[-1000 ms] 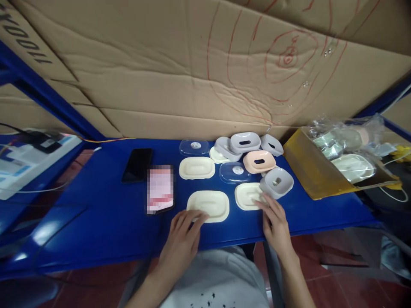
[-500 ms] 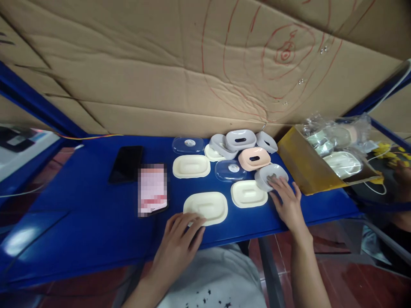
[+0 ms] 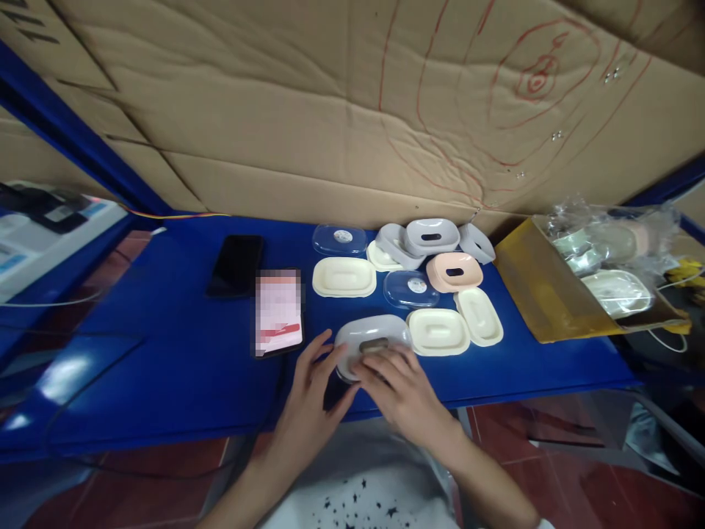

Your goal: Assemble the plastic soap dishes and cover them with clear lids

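Note:
A grey oval plastic box with a dark slot (image 3: 352,345) is at the front of the table, between my two hands. My left hand (image 3: 316,378) grips its left end, thumb at the near edge and fingers along the side. My right hand (image 3: 399,389) has its fingers bent over the near right part, partly covering the slot. Whether anything lies under this box is hidden. Just right of it is a cream oval tray (image 3: 439,332), with another cream tray (image 3: 480,316) lying at an angle beside that.
Farther back lie a clear lid (image 3: 410,289), a peach box (image 3: 454,272), several grey boxes (image 3: 432,236) and a cream tray (image 3: 344,277). Two phones, one black (image 3: 236,264) and one lit (image 3: 278,316), lie left. A cardboard carton (image 3: 529,294) of bagged pieces stands right.
The grey box came from the right to the front centre, and both hands are now on it. A cream tray shows at its former place; the front cream tray is no longer visible.

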A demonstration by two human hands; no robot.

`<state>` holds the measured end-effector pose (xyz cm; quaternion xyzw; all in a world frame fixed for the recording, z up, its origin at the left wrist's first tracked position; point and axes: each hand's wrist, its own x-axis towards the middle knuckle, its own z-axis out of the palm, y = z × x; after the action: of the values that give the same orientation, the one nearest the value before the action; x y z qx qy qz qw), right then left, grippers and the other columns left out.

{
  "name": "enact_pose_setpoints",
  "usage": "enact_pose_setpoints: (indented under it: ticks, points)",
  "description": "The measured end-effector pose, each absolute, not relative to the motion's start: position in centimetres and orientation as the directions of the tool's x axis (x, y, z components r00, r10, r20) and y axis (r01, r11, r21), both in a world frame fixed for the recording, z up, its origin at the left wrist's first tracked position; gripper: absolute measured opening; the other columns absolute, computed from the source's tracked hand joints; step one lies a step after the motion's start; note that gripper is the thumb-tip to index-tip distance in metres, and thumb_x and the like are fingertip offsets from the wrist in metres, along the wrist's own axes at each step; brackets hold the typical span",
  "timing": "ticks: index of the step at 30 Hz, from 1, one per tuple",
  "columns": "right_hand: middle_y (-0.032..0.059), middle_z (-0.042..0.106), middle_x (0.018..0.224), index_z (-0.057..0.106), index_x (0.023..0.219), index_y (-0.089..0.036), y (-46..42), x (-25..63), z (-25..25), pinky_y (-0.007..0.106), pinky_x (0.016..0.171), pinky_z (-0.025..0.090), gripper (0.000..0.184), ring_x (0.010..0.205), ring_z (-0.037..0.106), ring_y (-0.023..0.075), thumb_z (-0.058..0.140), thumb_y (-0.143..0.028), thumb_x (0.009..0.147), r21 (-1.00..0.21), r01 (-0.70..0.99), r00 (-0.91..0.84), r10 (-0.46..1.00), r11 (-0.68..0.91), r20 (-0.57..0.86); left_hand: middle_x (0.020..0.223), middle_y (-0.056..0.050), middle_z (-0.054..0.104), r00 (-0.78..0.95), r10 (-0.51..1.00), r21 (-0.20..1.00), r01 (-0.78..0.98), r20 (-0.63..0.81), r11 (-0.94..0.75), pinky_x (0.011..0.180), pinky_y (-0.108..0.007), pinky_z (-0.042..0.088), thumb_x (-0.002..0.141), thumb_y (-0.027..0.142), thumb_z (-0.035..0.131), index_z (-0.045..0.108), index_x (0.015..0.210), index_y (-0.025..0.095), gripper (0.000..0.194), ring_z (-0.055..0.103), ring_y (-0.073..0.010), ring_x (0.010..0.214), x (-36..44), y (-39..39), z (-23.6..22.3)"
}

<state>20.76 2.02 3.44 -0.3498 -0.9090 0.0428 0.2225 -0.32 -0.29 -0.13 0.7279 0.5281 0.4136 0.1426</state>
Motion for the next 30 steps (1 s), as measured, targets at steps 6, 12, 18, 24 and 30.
enact_pose_setpoints:
  ticks: [6,12,18,24,30]
  points:
    - [0.0043,0.070,0.152,0.055,0.158,-0.022,2.0,21.9,3.4,0.047,0.128,0.047,0.052,0.145,0.060,0.0209,0.052,-0.007,0.108,-0.256,0.580,-0.704,0.634,0.773,0.319,0.159,-0.015,0.050,0.197,0.861,0.532,0.716,0.469,-0.453,0.114,-0.057,0.060,0.106,0.021,0.066,0.061,0.141,0.026,0.036,0.058,-0.0340,0.143,-0.4,-0.2,0.1]
    - [0.0047,0.070,0.151,0.056,0.157,-0.026,1.1,23.0,2.6,0.054,0.128,0.046,0.049,0.146,0.061,0.0226,0.053,-0.011,0.110,-0.272,0.659,-0.615,0.710,0.702,0.343,0.163,-0.018,0.051,0.315,0.825,0.421,0.741,0.468,-0.522,0.114,-0.053,0.061,0.109,0.021,0.062,0.060,0.142,0.021,0.033,0.055,-0.0345,0.149,0.0,-0.2,0.3]
    - [0.0063,0.065,0.157,0.048,0.165,-0.030,4.0,28.3,3.4,0.054,0.126,0.048,0.057,0.151,0.057,0.0245,0.047,-0.012,0.110,-0.287,0.661,-0.582,0.715,0.693,0.386,0.163,-0.017,0.052,0.334,0.822,0.405,0.745,0.462,-0.530,0.113,-0.054,0.062,0.109,0.023,0.062,0.060,0.143,0.022,0.034,0.057,-0.0346,0.148,-0.1,-0.2,0.3]
    - [0.0139,0.064,0.157,0.053,0.161,-0.025,11.7,37.8,4.8,0.064,0.121,0.045,0.052,0.150,0.057,0.0354,0.046,-0.022,0.110,-0.174,0.896,-0.295,0.841,0.409,0.454,0.162,-0.015,0.053,0.284,0.833,0.438,0.745,0.475,-0.504,0.114,-0.055,0.061,0.108,0.021,0.061,0.060,0.141,0.024,0.033,0.058,-0.0335,0.146,0.0,0.0,-0.1]
    - [0.0097,0.073,0.144,0.064,0.149,-0.027,11.4,34.9,6.0,0.053,0.116,0.050,0.041,0.137,0.066,0.0293,0.046,-0.022,0.112,-0.213,0.787,-0.468,0.785,0.579,0.407,0.162,-0.016,0.052,0.267,0.838,0.445,0.749,0.475,-0.491,0.115,-0.057,0.060,0.106,0.019,0.063,0.059,0.141,0.023,0.035,0.058,-0.0345,0.147,0.1,0.0,0.0]
